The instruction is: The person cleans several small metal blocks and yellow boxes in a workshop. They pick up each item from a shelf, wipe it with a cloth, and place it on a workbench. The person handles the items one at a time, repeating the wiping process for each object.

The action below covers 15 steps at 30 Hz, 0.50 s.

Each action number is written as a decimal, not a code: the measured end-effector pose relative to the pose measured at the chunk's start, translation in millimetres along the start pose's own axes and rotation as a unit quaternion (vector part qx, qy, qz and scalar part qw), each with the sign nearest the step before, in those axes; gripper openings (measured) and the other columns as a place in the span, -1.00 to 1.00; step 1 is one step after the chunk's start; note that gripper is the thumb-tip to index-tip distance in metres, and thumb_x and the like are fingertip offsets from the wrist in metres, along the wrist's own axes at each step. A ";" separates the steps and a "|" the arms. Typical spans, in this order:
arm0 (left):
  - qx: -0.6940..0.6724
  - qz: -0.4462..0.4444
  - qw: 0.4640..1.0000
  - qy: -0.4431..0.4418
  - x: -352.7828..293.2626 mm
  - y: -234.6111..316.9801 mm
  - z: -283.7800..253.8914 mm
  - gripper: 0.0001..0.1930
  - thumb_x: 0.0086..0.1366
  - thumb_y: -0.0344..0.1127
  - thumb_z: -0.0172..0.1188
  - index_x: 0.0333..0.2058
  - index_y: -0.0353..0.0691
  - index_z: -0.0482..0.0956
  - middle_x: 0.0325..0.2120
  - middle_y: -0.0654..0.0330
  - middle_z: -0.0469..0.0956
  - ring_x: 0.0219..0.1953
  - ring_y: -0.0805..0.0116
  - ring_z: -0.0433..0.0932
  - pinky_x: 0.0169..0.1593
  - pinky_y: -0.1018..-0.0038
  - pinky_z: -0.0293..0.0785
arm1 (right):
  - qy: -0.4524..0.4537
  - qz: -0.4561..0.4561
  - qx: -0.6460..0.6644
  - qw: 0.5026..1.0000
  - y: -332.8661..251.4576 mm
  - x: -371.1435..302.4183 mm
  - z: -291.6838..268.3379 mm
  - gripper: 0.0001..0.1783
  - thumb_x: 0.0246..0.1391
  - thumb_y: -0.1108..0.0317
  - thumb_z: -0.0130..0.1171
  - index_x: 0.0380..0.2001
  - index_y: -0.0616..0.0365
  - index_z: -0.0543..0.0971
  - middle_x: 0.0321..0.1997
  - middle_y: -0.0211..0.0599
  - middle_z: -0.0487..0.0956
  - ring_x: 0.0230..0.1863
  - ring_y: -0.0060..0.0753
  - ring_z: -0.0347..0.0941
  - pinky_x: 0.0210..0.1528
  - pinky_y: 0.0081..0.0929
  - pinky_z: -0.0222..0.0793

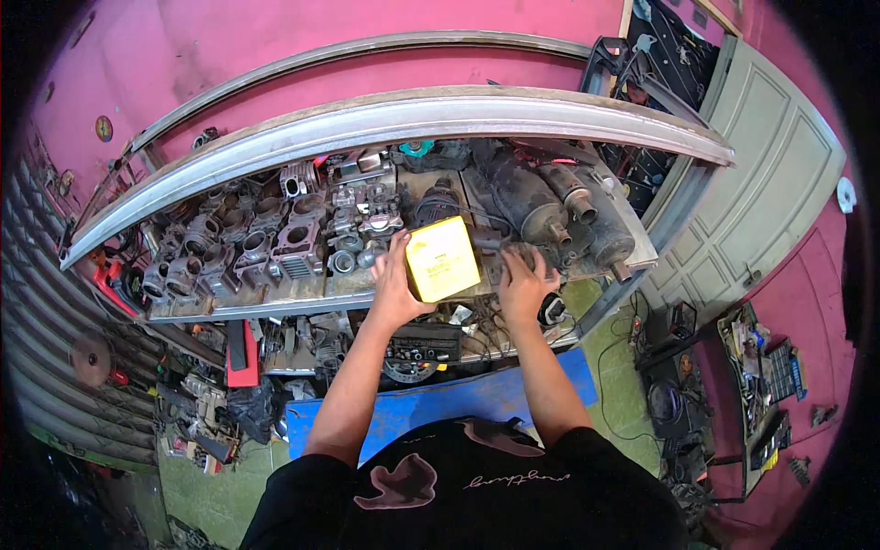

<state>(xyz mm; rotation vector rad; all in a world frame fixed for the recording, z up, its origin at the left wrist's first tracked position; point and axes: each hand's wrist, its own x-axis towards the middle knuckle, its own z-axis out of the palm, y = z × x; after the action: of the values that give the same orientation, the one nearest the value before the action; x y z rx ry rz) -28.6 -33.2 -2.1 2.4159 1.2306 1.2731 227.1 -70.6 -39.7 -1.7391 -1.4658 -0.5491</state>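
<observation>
A bright yellow box (444,260) is in my left hand (396,291), gripped along its left side and lower corner over the front of the shelf. To the right of the box, my right hand (524,286) is closed with its fingers bent over a dark greyish thing whose kind I cannot make out. Behind the box stands a dark, ribbed metal part (438,203). Large dirty exhaust mufflers (536,209) lie just beyond my right hand. Left of the box, several carburetors (367,211) sit close to my left hand.
Several engine cylinder blocks (299,236) crowd the shelf's left half. A pale metal rail (394,117) crosses above the parts. On the lower shelf are a dark socket tray (423,343) and loose parts. A blue sheet (458,394) lies below, with a cream door (747,174) at the right.
</observation>
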 end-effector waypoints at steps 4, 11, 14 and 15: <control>0.010 0.006 1.000 0.001 -0.5 1.4 -0.4 0.40 -0.44 -0.20 0.66 0.43 -0.14 -0.02 0.44 -0.02 0.10 0.21 -0.22 0.28 0.30 -0.05 0.09 | -0.069 -0.011 -0.020 0.997 22.0 6.3 11.7 -0.47 -0.01 0.28 0.29 0.12 -0.06 0.63 0.09 -0.42 0.68 0.28 -0.10 0.40 0.35 0.22 -0.10; 0.044 0.031 0.999 -0.001 -16.9 -4.1 2.9 0.40 -0.46 -0.20 0.70 0.42 -0.08 0.02 0.45 0.04 0.10 0.24 -0.19 0.25 0.31 -0.05 0.10 | -0.314 0.063 0.391 0.863 -23.3 43.1 -9.7 -0.24 0.03 0.05 0.44 0.23 0.23 0.48 0.02 0.03 0.67 0.14 -0.02 0.54 0.28 -0.17 0.34; 0.074 0.085 0.993 0.019 -23.6 -8.0 5.9 0.38 -0.46 -0.19 0.70 0.41 -0.09 0.04 0.45 0.09 0.12 0.25 -0.16 0.24 0.31 -0.05 0.10 | -0.404 0.010 0.490 0.773 -10.8 52.6 11.7 -0.12 -0.10 0.03 0.57 0.19 0.33 0.47 0.02 0.05 0.66 0.07 -0.02 0.58 0.17 -0.31 0.46; 0.090 0.085 0.992 0.011 -24.6 -11.9 3.3 0.37 -0.44 -0.18 0.69 0.41 -0.10 0.04 0.46 0.10 0.13 0.26 -0.15 0.24 0.31 -0.05 0.10 | -0.395 0.008 0.489 0.778 -9.1 51.8 12.5 -0.11 -0.15 0.04 0.61 0.16 0.35 0.48 0.01 0.05 0.66 0.05 -0.04 0.59 0.16 -0.32 0.47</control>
<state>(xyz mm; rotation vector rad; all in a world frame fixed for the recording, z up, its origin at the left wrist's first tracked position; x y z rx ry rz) -40.8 -42.3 -25.0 2.6925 1.2161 1.2859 229.0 -28.4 -6.0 -1.0851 -1.7691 0.9733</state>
